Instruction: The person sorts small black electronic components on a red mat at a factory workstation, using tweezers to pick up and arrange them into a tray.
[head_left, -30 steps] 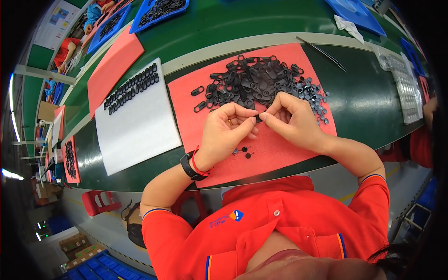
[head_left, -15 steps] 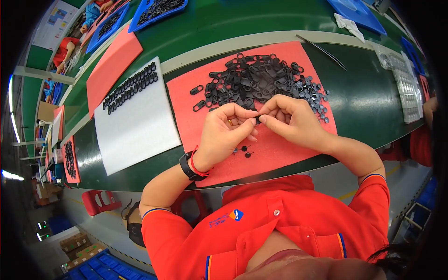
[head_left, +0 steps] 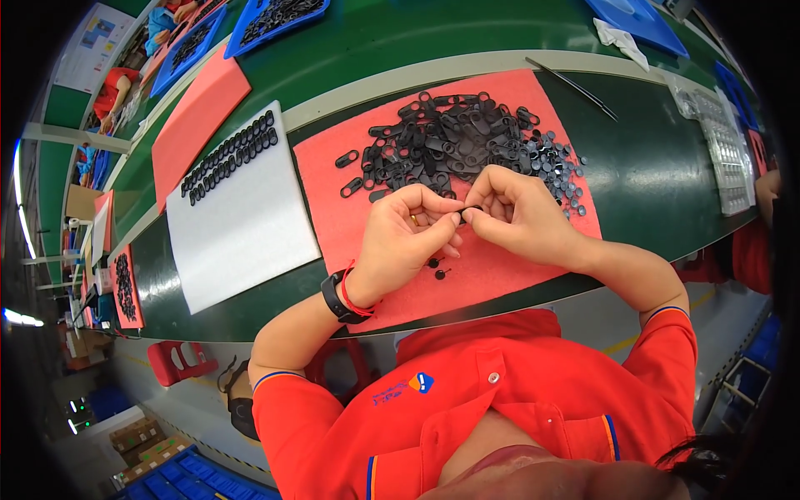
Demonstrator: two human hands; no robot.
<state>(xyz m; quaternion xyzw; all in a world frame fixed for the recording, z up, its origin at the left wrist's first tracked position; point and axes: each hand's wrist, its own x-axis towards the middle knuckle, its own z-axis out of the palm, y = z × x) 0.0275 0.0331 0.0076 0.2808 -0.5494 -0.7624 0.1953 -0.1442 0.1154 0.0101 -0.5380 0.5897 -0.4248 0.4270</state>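
Observation:
My left hand (head_left: 406, 229) and my right hand (head_left: 518, 215) meet over a pink foam mat (head_left: 375, 302), their fingertips pinching a small black part (head_left: 468, 212) between them. Most of that part is covered by fingers, so its full shape cannot be made out. Just beyond the hands lies a heap of black oval pieces with round holes (head_left: 442, 142). To its right is a pile of small round grey discs (head_left: 557, 162). Several tiny black round pieces with thin stems (head_left: 440, 272) rest on the mat below my left hand.
Left of the mat, a white foam sheet (head_left: 242, 242) carries rows of black oval pieces (head_left: 231, 156). A folded pink sheet (head_left: 196, 125) lies beyond it. Tweezers (head_left: 575, 87) rest at the far right, near a clear plastic tray (head_left: 723, 158). Blue trays (head_left: 275, 21) stand farther back.
Both hands stay together over the mat, with only slight finger movement around the black part. The whole view has shifted a little.

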